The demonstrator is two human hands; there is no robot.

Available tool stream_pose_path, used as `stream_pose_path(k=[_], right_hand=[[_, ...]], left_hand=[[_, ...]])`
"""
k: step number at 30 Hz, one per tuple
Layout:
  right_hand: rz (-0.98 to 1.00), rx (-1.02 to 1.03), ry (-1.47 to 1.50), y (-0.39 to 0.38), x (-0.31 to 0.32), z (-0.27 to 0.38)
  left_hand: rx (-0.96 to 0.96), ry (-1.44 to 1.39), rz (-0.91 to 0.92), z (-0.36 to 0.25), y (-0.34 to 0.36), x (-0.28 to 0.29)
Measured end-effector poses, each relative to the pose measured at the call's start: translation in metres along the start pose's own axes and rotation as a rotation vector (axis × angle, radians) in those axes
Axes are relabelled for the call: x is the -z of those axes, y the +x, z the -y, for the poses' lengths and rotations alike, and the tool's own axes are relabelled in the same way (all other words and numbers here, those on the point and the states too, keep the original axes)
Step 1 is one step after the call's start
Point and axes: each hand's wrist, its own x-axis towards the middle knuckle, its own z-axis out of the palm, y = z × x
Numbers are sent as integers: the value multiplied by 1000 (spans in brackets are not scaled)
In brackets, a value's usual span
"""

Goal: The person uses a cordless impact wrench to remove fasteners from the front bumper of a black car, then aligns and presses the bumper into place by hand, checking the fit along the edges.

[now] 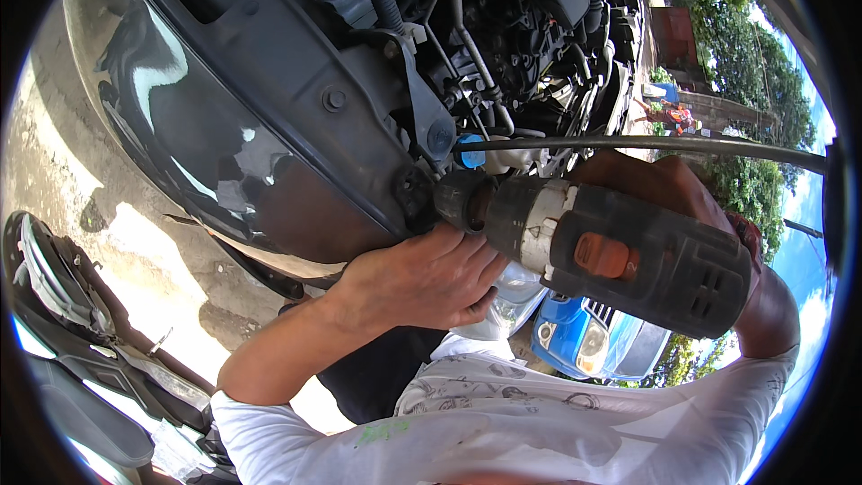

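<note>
A worn black and grey cordless drill (pixel 620 251) with an orange switch lies across the middle of the view, its nose pointing left. My right hand (pixel 646 181) is closed around it from behind; the handle itself is hidden by the drill body. Just under the drill's nose (pixel 462 200) is my left hand (pixel 426 278), fingers curled in close to it. Whatever those fingertips pinch, if anything, is hidden. The nose sits beside a black mounting piece (pixel 413 190) at the front corner of a dark car fender (pixel 224 126). The drill's tip cannot be seen.
An engine bay (pixel 521 36) is exposed ahead, with a blue cap (pixel 470 151) near the drill. A long dark rod (pixel 673 143) crosses above my right hand. Below is a clear headlight (pixel 512 301). A motorcycle (pixel 81 377) stands left; a blue vehicle (pixel 557 332) is beyond.
</note>
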Motion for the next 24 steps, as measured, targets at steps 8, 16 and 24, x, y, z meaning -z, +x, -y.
stream_pose_path(k=[8,16,24], right_hand=[[-28,112,-111,-7,-6,-9],[-32,377,-1036,-27,-15,-13],[-106,608,-1043,-24,-7,-26]], left_hand=[[6,-8,-19,-1,-1,-3],[42,-121,72,-8,-7,-5],[84,-61,61,-11,-6,0]])
